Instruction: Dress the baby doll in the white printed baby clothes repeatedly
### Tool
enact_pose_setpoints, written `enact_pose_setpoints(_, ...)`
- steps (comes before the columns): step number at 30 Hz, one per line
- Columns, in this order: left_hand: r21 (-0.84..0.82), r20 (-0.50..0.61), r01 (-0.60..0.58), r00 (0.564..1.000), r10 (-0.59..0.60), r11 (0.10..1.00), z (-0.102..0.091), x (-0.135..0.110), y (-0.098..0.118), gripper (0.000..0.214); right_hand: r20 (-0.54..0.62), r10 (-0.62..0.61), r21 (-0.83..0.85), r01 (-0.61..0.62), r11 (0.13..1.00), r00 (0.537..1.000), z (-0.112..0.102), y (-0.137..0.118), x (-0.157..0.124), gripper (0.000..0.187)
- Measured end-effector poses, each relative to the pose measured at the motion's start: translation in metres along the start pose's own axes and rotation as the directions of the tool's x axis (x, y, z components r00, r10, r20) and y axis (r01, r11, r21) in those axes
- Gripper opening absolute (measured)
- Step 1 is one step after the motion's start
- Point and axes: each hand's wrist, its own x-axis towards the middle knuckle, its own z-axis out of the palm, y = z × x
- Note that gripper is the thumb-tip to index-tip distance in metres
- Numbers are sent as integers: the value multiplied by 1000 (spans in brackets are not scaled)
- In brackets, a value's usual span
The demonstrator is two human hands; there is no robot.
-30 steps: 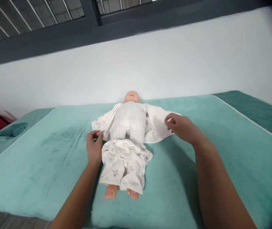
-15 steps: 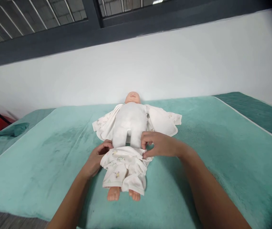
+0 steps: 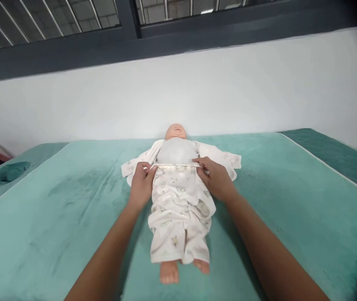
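Observation:
A baby doll (image 3: 176, 150) lies on its back on the teal blanket (image 3: 65, 209), head toward the wall. It wears white printed trousers (image 3: 178, 217) whose waistband sits at its belly. An open white jacket (image 3: 225, 161) spreads under its torso on both sides. My left hand (image 3: 141, 184) grips the waistband at the doll's left side of the picture, fingers closed on the cloth. My right hand (image 3: 214, 177) grips the waistband on the other side. The doll's bare feet (image 3: 181, 269) stick out of the trouser legs.
The white wall (image 3: 197, 92) rises just behind the doll's head, with a dark window frame (image 3: 128, 29) above. A folded teal cloth (image 3: 4, 171) and something red lie at the far left. A darker green mat (image 3: 335, 152) adjoins on the right.
Both hands took the trouser waistband near the doll's thighs and pulled it up to the belly. The trousers now cover the legs and hips.

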Motion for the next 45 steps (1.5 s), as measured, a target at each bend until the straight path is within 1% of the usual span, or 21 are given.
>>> enact_pose_setpoints(2,-82,-17,-4,1000,2,997,14,17,-8,25,-60,116,-2,-116,993,992,5,9,14,7)
enact_pose_setpoints(3,-141,-24,2,1000,-6,990,21,24,-12,24,-84,168,33,-165,986,982,9,13,20,9)
enact_pose_setpoints(6,-233,-59,21,998,-36,972,32,35,-25,24,-106,286,221,-258,940,952,23,20,32,15)
enact_pose_setpoints(8,-178,-68,-2,998,-10,984,31,36,-29,22,-103,319,304,-276,912,942,29,21,32,19)
enact_pose_setpoints(10,-68,-35,-47,998,45,997,25,35,-29,21,-77,328,325,-288,901,941,31,21,27,26)
enact_pose_setpoints(13,52,30,-174,984,173,983,13,32,-24,21,62,342,311,-343,886,938,23,24,20,37)
enact_pose_setpoints(15,90,44,-267,963,265,959,8,28,-18,21,126,286,311,-312,898,950,17,27,18,35)
enact_pose_setpoints(17,127,63,-317,948,311,940,7,22,-10,21,98,171,324,-194,926,980,14,29,19,28)
enact_pose_setpoints(19,182,87,-315,949,304,932,8,18,-2,22,22,60,309,-64,949,998,16,27,20,23)
enact_pose_setpoints(21,249,99,-295,955,279,922,10,16,5,25,-20,-3,264,8,965,1000,19,21,22,22)
enact_pose_setpoints(26,376,106,-320,947,303,869,17,34,12,17,32,-81,77,79,994,996,22,5,31,25)
enact_pose_setpoints(27,381,85,-300,953,290,875,17,40,10,17,36,-78,8,78,997,996,21,4,34,25)
enact_pose_setpoints(29,346,-2,-209,975,224,914,18,51,3,18,40,-55,-146,60,987,998,21,3,44,28)
enact_pose_setpoints(31,241,-109,-93,987,122,966,19,60,-7,19,57,-13,-260,28,965,998,23,6,58,32)
enact_pose_setpoints(32,174,-150,-37,987,63,984,20,64,-13,21,69,18,-279,2,960,997,25,8,64,33)
enact_pose_setpoints(34,71,-190,57,981,-43,996,21,71,-25,23,81,94,-227,-73,971,992,31,12,74,32)
enact_pose_setpoints(36,37,-175,101,980,-94,994,23,74,-35,25,68,154,-101,-147,984,986,37,16,78,32)
enact_pose_setpoints(39,38,-109,75,992,-70,996,23,75,-40,24,9,169,67,-169,983,986,42,21,71,33)
enact_pose_setpoints(42,56,-11,68,998,-68,996,17,70,-38,28,-89,152,110,-141,984,984,39,23,59,28)
enact_pose_setpoints(43,53,32,94,995,-96,994,15,67,-36,31,-110,157,105,-146,984,981,36,25,55,27)
enact_pose_setpoints(45,14,136,205,969,-205,979,8,59,-32,39,-68,212,99,-205,974,975,29,27,47,28)
